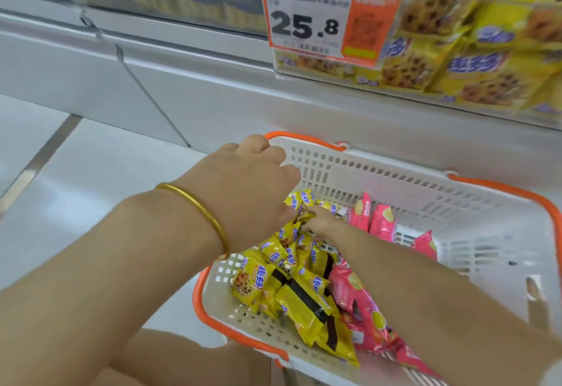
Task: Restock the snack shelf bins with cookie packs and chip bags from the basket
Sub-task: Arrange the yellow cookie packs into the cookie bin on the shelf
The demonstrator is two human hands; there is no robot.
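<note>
Cookie packs (292, 291) fill the basket's (456, 203) left side beside pink chip bags (374, 309), the right hand (320, 223) curling its fingers on one near the far wall, while the left hand (243, 191) above the far left corner hides whatever its curled fingers hold.

One basket (395, 169) holds five pink chip bags (360, 297) and roughly eight yellow cookie packs (249, 282).
</note>
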